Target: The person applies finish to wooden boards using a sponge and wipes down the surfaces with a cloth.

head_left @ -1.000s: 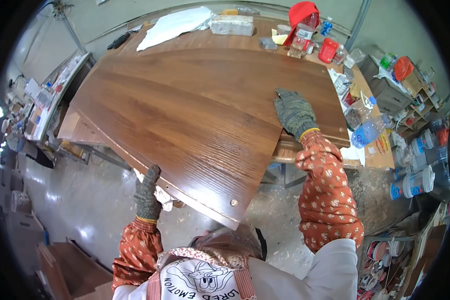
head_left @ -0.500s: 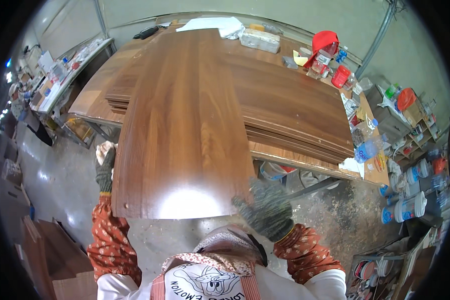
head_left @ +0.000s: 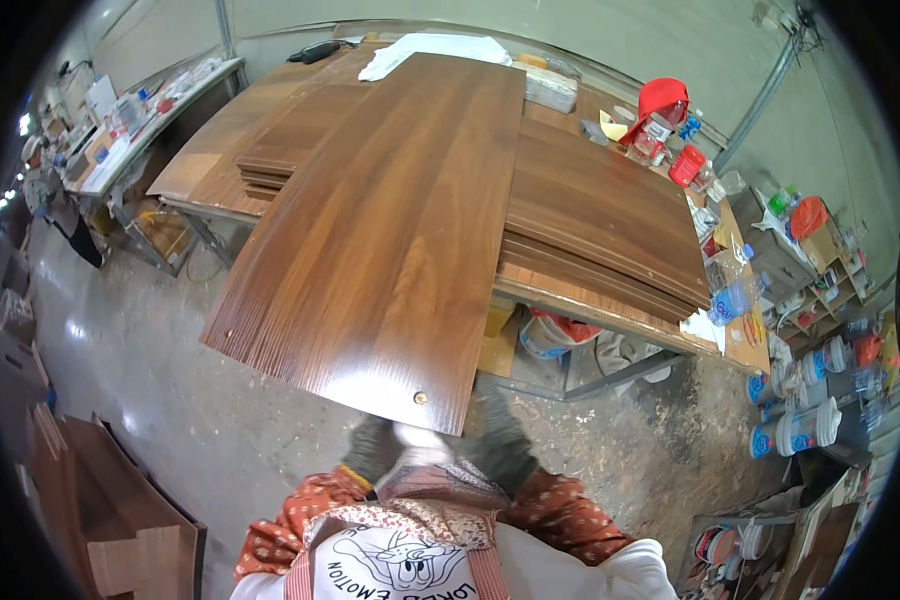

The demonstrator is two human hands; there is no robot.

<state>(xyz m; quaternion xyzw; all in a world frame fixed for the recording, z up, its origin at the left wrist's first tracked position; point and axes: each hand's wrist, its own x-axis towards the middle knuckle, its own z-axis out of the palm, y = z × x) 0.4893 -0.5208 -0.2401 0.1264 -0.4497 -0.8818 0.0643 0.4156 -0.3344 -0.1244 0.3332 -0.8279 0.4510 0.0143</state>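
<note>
A long glossy brown wooden panel (head_left: 390,230) lies lengthwise, its far end on a stack of similar panels (head_left: 610,220) and its near end overhanging the floor toward me. A small round fitting (head_left: 421,398) sits near its near right corner. My left hand (head_left: 368,455) and my right hand (head_left: 500,440), both in grey gloves, are close together right under that near edge and grip it from below. The fingers are mostly hidden by the board. Something white (head_left: 415,440) shows between the hands.
The work table (head_left: 610,320) carries the stack, a white cloth (head_left: 430,50), a red container (head_left: 662,100) and small items at its far right. Plastic bottles (head_left: 795,430) and shelves crowd the right side. A cluttered bench (head_left: 130,130) stands left; dark boards (head_left: 120,510) lean at lower left.
The panel has slid away from me and now lies lower, resting on the stack. My hands moved from its side edges to beneath its near end.
</note>
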